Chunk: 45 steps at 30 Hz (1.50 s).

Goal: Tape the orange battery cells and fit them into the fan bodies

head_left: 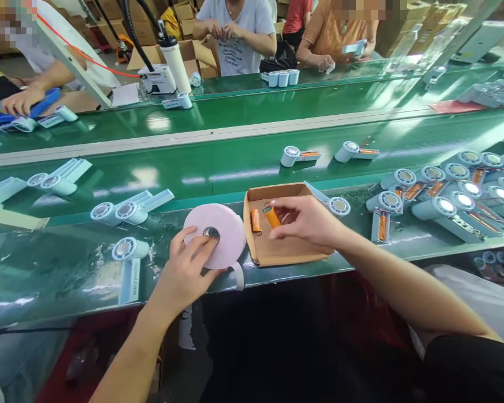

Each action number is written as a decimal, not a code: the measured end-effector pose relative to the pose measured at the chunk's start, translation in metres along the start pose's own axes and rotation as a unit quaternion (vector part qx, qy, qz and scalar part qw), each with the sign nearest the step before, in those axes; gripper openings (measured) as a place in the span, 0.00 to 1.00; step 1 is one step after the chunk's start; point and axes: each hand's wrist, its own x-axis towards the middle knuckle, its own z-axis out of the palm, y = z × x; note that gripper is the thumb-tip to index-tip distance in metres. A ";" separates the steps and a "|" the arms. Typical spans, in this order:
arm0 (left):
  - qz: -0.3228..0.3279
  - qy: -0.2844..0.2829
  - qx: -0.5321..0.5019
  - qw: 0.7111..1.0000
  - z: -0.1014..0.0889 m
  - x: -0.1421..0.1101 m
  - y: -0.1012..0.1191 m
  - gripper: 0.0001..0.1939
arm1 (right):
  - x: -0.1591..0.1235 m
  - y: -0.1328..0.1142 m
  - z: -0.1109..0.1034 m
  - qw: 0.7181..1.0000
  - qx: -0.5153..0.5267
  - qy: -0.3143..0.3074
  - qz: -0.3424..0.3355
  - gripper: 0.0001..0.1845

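Note:
My left hand [187, 270] rests on a flat white tape roll [224, 226] at the near edge of the green bench, fingers curled at its centre hole. My right hand [306, 219] hovers over a shallow cardboard tray [277, 252] and pinches an orange cylindrical battery [271, 216] between thumb and fingers. A second orange battery [256, 220] lies in the tray just left of it. A loose tape end [237, 274] hangs from the roll over the bench edge.
Pale blue handheld fan bodies lie about: a heap at right [453, 193], pairs at left [126, 210], one near my left wrist [128, 260], two on the green conveyor [294, 155]. Other people work across the belt [235, 33], beside a white machine [157, 77].

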 end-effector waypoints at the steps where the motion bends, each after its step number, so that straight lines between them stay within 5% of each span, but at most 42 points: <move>1: 0.016 0.027 0.007 0.999 -0.002 0.006 0.010 0.25 | -0.008 -0.001 0.008 1.000 0.021 0.016 -0.006 0.38; 7: 0.087 0.091 0.064 0.990 -0.006 0.029 0.032 0.25 | -0.035 0.002 0.039 0.989 -0.033 0.125 -0.071 0.29; 12: 0.121 0.090 0.097 0.984 -0.013 0.033 0.031 0.24 | -0.045 0.005 0.037 0.999 0.028 0.040 -0.016 0.18; 14: 0.127 0.095 0.099 0.982 -0.012 0.036 0.037 0.23 | -0.045 0.009 0.038 0.997 0.063 0.050 -0.005 0.14; 20: 0.020 0.163 0.095 0.982 0.010 0.037 0.065 0.27 | -0.044 0.025 0.049 0.964 0.202 0.170 -0.036 0.20; 27: 0.111 0.081 0.037 0.990 0.002 0.043 0.046 0.31 | -0.046 0.019 0.021 0.992 0.109 0.051 0.038 0.15; 34: -0.016 0.162 0.056 0.985 0.017 0.039 0.070 0.37 | -0.036 0.031 0.069 0.917 0.293 0.269 -0.017 0.25; 39: 0.041 0.120 0.066 0.990 0.014 0.037 0.062 0.31 | -0.049 0.016 0.035 0.989 0.110 0.100 0.018 0.17; 42: 0.094 0.082 0.089 0.988 0.000 0.041 0.052 0.26 | -0.048 0.002 0.012 0.998 0.014 0.047 0.029 0.12; 45: 0.096 0.075 0.117 0.986 -0.011 0.044 0.051 0.26 | -0.040 0.000 0.018 0.996 0.062 0.057 0.007 0.14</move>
